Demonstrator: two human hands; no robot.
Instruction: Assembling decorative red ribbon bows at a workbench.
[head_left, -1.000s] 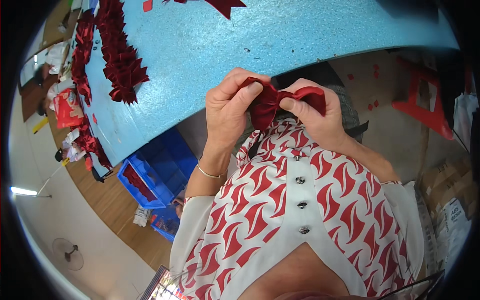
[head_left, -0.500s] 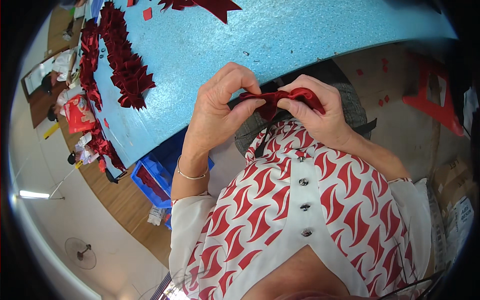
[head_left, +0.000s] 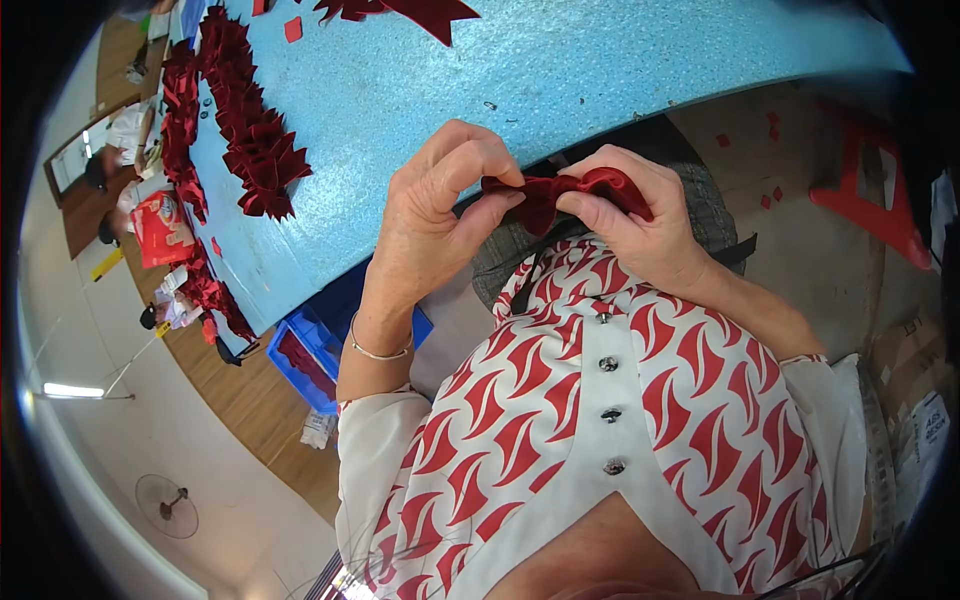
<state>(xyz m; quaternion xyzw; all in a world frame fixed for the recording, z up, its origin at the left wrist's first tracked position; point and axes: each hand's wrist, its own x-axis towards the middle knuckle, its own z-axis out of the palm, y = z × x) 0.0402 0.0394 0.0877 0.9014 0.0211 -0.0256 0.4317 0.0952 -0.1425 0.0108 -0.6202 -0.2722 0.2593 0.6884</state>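
A dark red velvet bow [head_left: 540, 203] is held up between my two hands, just off the near edge of the blue table. My left hand [head_left: 440, 205] pinches the bow's left end between thumb and fingers. On the other side, my right hand [head_left: 635, 210] grips the right loop, its thumb pressed close to the middle. Part of that loop bulges out over the right palm. The fingers cover some of the bow, so its knot shows only in part.
Rows of similar dark red bows [head_left: 250, 135] lie on the left of the blue table [head_left: 400, 110]. More ribbon [head_left: 435, 15] lies at the far edge. A blue crate [head_left: 305, 365] stands below left, a red stool [head_left: 865, 195] to the right. Other people sit along the far left.
Both hands stay nearly in place. The bow's middle and right loop have shifted slightly between the fingers, and the left hand has moved a little to the left.
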